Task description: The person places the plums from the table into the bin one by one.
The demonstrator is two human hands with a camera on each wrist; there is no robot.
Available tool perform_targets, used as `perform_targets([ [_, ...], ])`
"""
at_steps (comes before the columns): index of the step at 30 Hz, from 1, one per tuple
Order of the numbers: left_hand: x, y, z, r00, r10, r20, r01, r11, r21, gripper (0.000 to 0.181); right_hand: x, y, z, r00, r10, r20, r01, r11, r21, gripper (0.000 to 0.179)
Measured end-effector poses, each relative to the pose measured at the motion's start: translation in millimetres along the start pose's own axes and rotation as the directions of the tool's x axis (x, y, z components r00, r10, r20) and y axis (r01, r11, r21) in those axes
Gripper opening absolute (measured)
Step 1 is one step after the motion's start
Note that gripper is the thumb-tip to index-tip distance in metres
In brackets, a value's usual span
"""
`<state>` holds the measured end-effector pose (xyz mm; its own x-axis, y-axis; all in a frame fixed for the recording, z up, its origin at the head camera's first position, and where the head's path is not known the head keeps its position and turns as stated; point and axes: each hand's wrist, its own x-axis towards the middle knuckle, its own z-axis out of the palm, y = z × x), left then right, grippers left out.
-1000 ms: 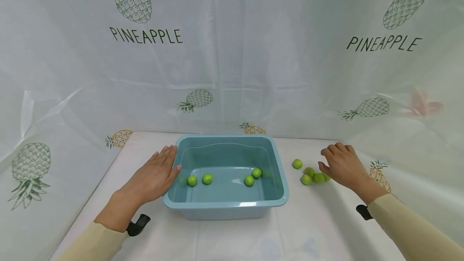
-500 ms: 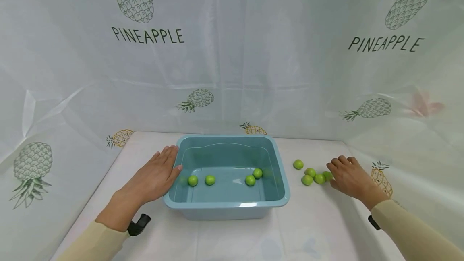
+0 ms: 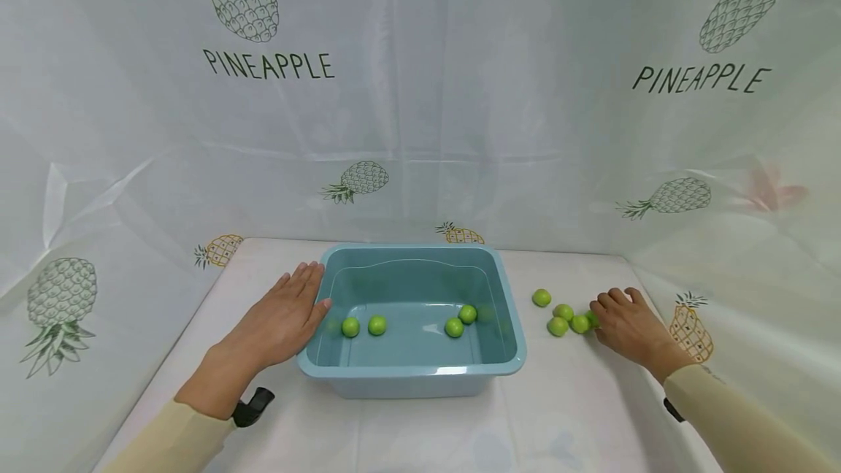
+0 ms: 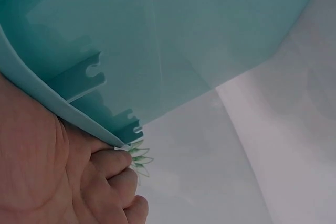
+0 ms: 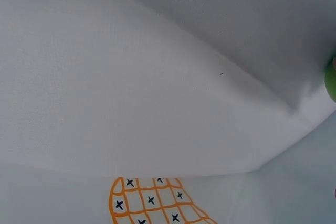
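Note:
A light blue plastic basin (image 3: pixel 420 371) stands on the white-covered table, with several small round green fruits (image 3: pixel 377 325) on its floor. My left hand (image 3: pixel 279 320) lies along the basin's left rim, fingers straight and thumb over the edge. In the left wrist view, the hand (image 4: pixel 68 177) is right under the rim. To the right of the basin, my right hand (image 3: pixel 634 327) reaches down with curled fingers around the rightmost green fruit (image 3: pixel 593 318), which is partly hidden by them. At the right wrist view's edge, a fingertip overlaps this green fruit (image 5: pixel 331 83).
Several other green fruits (image 3: pixel 558 325) lie close together left of the right hand, one (image 3: pixel 542 298) a little apart, farther back. A pale sheet printed with pineapples (image 3: pixel 420 93) hangs behind the table and along its sides.
My right hand first moved right and down to the rightmost fruit, then slightly left, its fingers now around it. One fruit in the basin rolled slightly right and back. The left hand stays put.

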<state>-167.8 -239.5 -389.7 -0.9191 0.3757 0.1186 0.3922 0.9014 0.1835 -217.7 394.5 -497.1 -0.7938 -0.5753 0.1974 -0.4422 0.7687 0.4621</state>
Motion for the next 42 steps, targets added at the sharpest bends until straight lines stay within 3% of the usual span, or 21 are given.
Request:
perform_targets([
  [10, 1.8, -1.1, 1.1, 1.0, 0.009, -0.005, -0.009, 1.0, 0.0, 0.067, 0.1, -1.4, 5.0, 1.0, 0.028, -0.007, -0.028, 1.0, 0.005, 0.036],
  [19, 2.1, -1.1, 1.0, 1.0, 0.013, -0.008, -0.013, 1.0, 0.009, 0.067, 2.3, 2.9, 5.8, 0.996, 0.077, -0.037, -0.077, 0.997, -0.002, 0.044],
  [35, 0.5, -1.5, -0.4, 1.0, 0.009, 0.0, -0.009, 0.999, 0.031, 0.068, 16.0, 5.4, -9.5, 0.995, 0.093, -0.043, -0.093, 0.996, 0.0, 0.043],
  [42, 0.9, 1.7, -2.7, 1.0, 0.004, -0.006, -0.004, 0.999, 0.053, 0.068, 27.3, 2.3, -18.2, 0.991, 0.083, -0.108, -0.08, 0.996, 0.031, 0.046],
])
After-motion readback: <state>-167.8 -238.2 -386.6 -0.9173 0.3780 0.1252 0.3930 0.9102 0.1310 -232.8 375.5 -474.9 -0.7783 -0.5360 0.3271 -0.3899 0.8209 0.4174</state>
